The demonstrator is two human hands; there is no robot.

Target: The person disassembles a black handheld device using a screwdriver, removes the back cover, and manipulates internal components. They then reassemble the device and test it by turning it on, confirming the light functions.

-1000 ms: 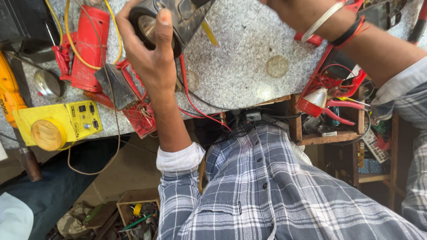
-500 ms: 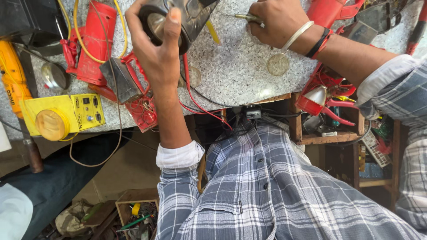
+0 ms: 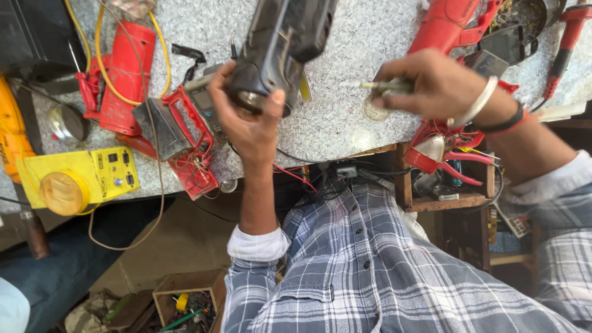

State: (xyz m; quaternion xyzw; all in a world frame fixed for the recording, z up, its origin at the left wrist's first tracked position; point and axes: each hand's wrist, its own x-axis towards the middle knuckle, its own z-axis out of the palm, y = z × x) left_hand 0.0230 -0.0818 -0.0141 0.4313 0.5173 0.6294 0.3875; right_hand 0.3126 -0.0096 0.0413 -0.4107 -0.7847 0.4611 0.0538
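— Two hands at work; list nearest first?

— Plaid shirt [image 3: 382, 271], cuffs rolled. Left hand [image 3: 250, 117]: forearm upright from the lap, wrist bent back, grip closed around the round end of a dark power-tool body [image 3: 280, 49], which is raised above the speckled table [image 3: 345, 117].

— Handling of that body?

— Judged heavy and rigid; hard casing, likely smooth, so it is best held at the narrow round end where the fingers already wrap it, or along the thicker housing. Blurred, so finer detail cannot be told.

— Right hand?

— Right hand [image 3: 438, 86]: arm coming in from the side, bangle and bands at the wrist, grip pinched on a slim screwdriver-like tool [image 3: 385, 87], tip pointing toward the dark body, near but apart.

— Further items?

— Red clamp frame [image 3: 191, 142] just beside the left hand; yellow meter box [image 3: 83, 182] at the table's near edge; red tool with yellow cable [image 3: 123, 77] beyond; second red tool [image 3: 450, 24] at the far side.
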